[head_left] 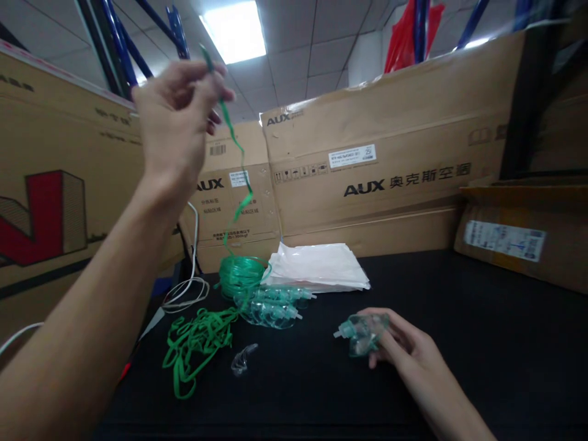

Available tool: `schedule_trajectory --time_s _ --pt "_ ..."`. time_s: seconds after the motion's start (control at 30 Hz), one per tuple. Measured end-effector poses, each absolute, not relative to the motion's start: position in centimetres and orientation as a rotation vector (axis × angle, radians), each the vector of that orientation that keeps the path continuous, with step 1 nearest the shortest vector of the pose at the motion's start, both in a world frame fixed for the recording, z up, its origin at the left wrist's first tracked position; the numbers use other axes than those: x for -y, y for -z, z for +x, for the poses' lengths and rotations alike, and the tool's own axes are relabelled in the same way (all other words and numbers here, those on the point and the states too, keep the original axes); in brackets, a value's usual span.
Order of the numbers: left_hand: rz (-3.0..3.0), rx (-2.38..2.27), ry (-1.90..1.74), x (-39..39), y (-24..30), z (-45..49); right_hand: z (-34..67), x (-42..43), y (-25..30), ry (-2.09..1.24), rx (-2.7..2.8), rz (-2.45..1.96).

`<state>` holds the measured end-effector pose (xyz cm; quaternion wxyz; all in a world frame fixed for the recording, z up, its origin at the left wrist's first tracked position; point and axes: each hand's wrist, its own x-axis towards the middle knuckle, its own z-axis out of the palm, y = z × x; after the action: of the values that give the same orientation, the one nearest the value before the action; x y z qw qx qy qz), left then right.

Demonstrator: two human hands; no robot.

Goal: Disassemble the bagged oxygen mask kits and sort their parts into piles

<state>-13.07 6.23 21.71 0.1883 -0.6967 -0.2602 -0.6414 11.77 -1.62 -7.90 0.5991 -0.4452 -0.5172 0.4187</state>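
Raised high at the upper left, my left hand (181, 107) pinches the end of a green strap (236, 144). The strap hangs down toward a coil of green tubing (241, 275). Low over the table on the right, my right hand (395, 343) is closed around a clear green oxygen mask (362, 334), its pale connector pointing left. Several similar masks (275, 306) lie nested beside the coil. A loose heap of green elastic straps (199, 343) rests to their left, and a small clear plastic piece (243, 359) lies in front.
White flat bags (316, 266) are stacked behind the masks on the black table (294, 392). Large cardboard panels (390, 147) stand at the back and left. A carton (519, 239) sits at the right, and a white cable (186, 291) runs along the left.
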Motion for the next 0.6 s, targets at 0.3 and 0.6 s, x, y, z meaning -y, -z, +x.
schedule_trajectory --time_s 0.3,0.6 --pt "-2.594 0.864 1.374 -4.0 -6.0 -7.8 12.5 0.6 7.7 -1.083 1.052 -1.050" --pt "-2.680 1.028 1.458 -3.4 2.7 -9.3 13.2 -2.9 3.8 -1.064 1.104 -1.106"
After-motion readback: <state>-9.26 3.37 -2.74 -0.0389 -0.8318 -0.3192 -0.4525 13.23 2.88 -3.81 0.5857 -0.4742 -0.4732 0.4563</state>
